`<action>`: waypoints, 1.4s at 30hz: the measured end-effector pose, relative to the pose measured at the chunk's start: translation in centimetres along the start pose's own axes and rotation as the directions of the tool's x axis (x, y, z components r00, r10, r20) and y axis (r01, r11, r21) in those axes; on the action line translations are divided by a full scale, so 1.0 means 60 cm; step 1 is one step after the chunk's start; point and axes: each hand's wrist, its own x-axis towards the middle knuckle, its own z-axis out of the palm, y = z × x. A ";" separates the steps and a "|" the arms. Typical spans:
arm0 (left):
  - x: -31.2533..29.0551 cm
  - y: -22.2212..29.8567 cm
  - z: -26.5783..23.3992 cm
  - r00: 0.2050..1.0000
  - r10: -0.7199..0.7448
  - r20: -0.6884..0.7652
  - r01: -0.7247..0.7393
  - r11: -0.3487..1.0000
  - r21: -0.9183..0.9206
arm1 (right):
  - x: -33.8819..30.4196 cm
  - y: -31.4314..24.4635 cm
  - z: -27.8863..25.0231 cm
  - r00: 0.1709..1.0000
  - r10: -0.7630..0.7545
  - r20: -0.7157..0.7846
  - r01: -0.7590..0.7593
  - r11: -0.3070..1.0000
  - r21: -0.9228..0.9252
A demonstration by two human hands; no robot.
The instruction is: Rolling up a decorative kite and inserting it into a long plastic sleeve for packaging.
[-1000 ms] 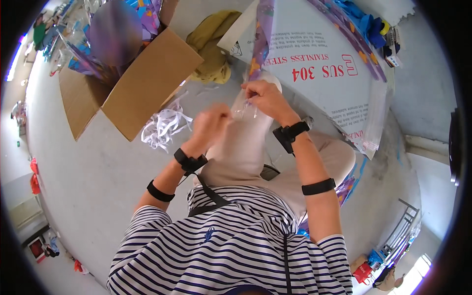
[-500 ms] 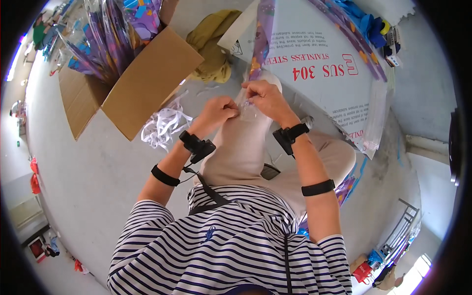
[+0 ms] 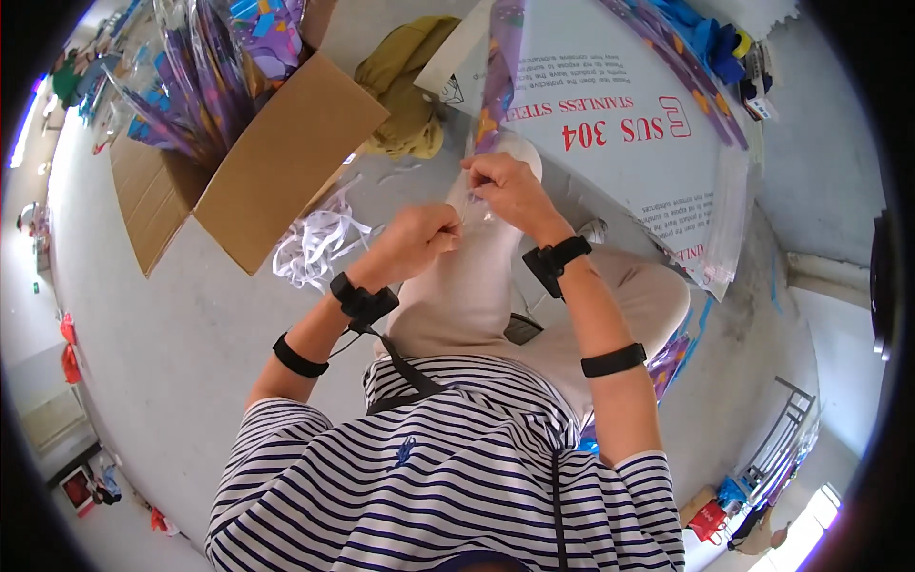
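A long, narrow purple patterned item in a clear plastic sleeve (image 3: 498, 81) lies with its far part on a white board. Its clear near end comes down over my light-coloured trouser leg (image 3: 467, 276). My right hand (image 3: 512, 194) is closed, pinching this clear end from the right. To the left of it, my left hand (image 3: 416, 243) is also closed, fingertips curled together beside the sleeve's left edge. What the left fingers hold, if anything, is too small and transparent to make out. Both wrists wear black straps with small black devices.
An open cardboard box (image 3: 276, 143) full of similar purple packages stands at the left. White strips (image 3: 319, 238) lie heaped beside it, near an olive cloth (image 3: 405, 91). The white board (image 3: 610, 91) carries another purple package (image 3: 681, 71) along its right side.
My left hand has shifted slightly down and away from the right one, its forearm swinging left. My right hand keeps its pinch on the sleeve's near end, almost in place.
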 end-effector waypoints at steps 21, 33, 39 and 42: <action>0.027 0.016 0.044 0.938 0.107 -0.328 -0.040 0.978 0.207 | 0.000 0.001 0.008 0.999 0.031 -0.019 -0.031 0.999 0.040; -0.033 0.031 0.005 0.912 0.397 -0.104 -0.325 0.854 0.407 | 0.002 0.013 0.019 0.998 0.026 -0.055 -0.019 0.991 0.131; -0.032 0.053 0.015 0.841 0.367 -0.397 -0.133 0.852 0.506 | 0.003 0.012 0.018 0.999 0.008 -0.046 -0.002 0.992 0.124; -0.032 0.051 0.024 0.822 0.436 -0.367 -0.146 0.784 0.604 | 0.002 0.006 0.016 0.999 0.013 -0.038 -0.008 0.992 0.125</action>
